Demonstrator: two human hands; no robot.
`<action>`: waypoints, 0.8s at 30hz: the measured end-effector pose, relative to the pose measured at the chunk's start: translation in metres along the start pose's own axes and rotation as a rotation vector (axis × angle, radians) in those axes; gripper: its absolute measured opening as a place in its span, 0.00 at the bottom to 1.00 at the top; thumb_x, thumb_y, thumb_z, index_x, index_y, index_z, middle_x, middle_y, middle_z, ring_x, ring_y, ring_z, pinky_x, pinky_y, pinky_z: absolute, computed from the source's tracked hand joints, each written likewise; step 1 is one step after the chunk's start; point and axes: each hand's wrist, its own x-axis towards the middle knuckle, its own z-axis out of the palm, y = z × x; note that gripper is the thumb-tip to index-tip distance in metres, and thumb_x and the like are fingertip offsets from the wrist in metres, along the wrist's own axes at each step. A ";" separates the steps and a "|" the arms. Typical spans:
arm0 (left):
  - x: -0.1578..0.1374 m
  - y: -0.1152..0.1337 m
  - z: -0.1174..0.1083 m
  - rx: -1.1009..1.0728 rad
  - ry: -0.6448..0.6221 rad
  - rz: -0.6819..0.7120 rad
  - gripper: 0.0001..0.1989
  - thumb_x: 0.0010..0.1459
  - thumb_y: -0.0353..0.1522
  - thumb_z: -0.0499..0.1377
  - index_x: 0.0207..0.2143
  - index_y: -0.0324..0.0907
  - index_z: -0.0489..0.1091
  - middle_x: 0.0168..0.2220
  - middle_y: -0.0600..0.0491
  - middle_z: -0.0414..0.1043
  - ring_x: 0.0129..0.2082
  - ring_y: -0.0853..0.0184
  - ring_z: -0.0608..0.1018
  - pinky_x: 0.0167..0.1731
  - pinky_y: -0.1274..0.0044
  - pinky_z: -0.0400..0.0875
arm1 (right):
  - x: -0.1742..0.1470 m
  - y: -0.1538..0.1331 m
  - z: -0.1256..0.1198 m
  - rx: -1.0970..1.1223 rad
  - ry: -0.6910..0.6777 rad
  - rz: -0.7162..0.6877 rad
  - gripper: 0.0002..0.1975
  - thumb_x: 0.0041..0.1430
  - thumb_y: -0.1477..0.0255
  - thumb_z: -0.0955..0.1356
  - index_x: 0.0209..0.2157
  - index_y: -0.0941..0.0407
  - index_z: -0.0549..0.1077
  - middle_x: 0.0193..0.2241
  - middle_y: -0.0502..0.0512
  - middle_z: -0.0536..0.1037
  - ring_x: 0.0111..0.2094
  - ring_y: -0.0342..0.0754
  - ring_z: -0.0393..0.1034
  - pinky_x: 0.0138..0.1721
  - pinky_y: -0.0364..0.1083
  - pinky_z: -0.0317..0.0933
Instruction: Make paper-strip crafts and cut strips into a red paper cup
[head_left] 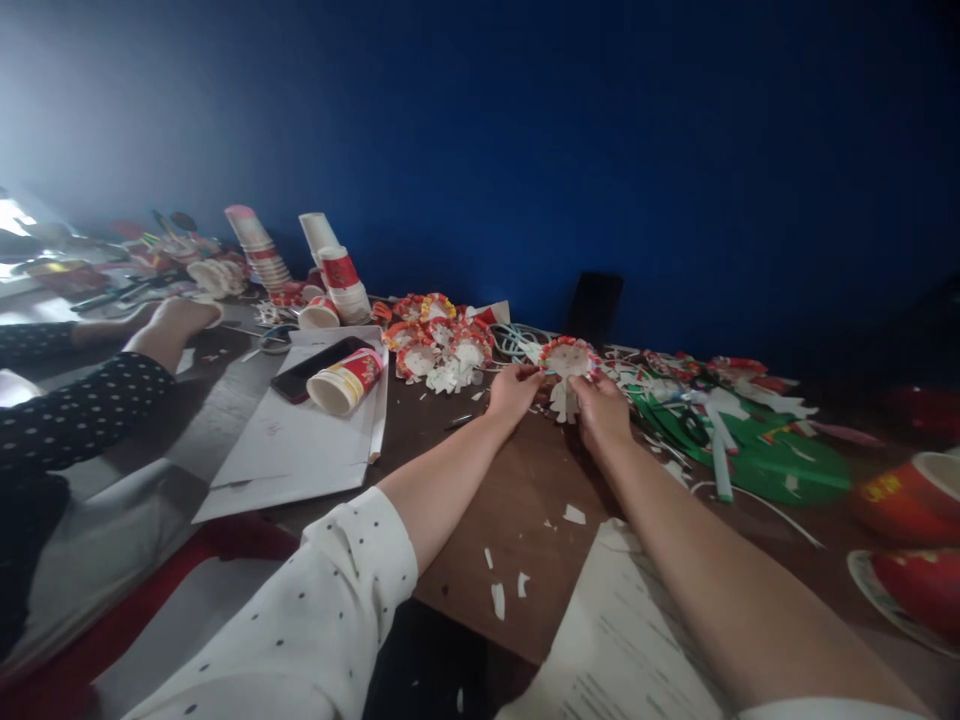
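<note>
Straight ahead, over the brown table, I hold a cut paper cup figure [568, 360], with a pale round middle, a red-and-white curled edge and a white cut shape hanging below. My right hand [602, 412] is closed on its lower right side, thumb on the front. My left hand [516, 392] pinches at its left edge; the fingertips are partly hidden. Just left of my left hand lies a pile of similar red and white cut-cup figures [439, 345]. A thin dark pen-like thing [459, 422] lies in front of that pile.
At left, stacked paper cups [346, 285] stand behind a phone [315, 370] and a lying cup [346, 382] on white paper [300, 455]. A co-worker's arm [161, 340] reaches in. Paper scraps litter a green disc [787, 460] at right. A printed sheet [615, 640] lies nearest me.
</note>
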 end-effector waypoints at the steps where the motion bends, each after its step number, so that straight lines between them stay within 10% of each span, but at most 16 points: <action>1: 0.001 -0.001 0.000 -0.002 0.002 0.008 0.08 0.52 0.31 0.62 0.34 0.37 0.70 0.27 0.52 0.74 0.22 0.71 0.75 0.29 0.77 0.73 | 0.000 0.000 0.000 -0.009 0.004 0.007 0.14 0.39 0.71 0.71 0.34 0.54 0.75 0.30 0.50 0.80 0.32 0.50 0.75 0.34 0.47 0.68; 15: 0.003 -0.003 -0.001 0.027 0.016 -0.002 0.08 0.52 0.33 0.62 0.31 0.37 0.69 0.24 0.53 0.73 0.20 0.71 0.74 0.26 0.76 0.73 | 0.005 0.011 -0.003 -0.079 -0.035 0.002 0.12 0.42 0.70 0.70 0.33 0.53 0.75 0.28 0.47 0.79 0.31 0.47 0.74 0.32 0.44 0.67; 24: -0.009 0.005 0.002 0.112 -0.110 0.023 0.14 0.52 0.41 0.63 0.32 0.37 0.71 0.24 0.54 0.72 0.20 0.73 0.73 0.23 0.80 0.70 | 0.012 0.006 -0.004 0.241 -0.100 0.124 0.13 0.39 0.74 0.70 0.32 0.55 0.72 0.24 0.47 0.78 0.26 0.47 0.73 0.29 0.46 0.69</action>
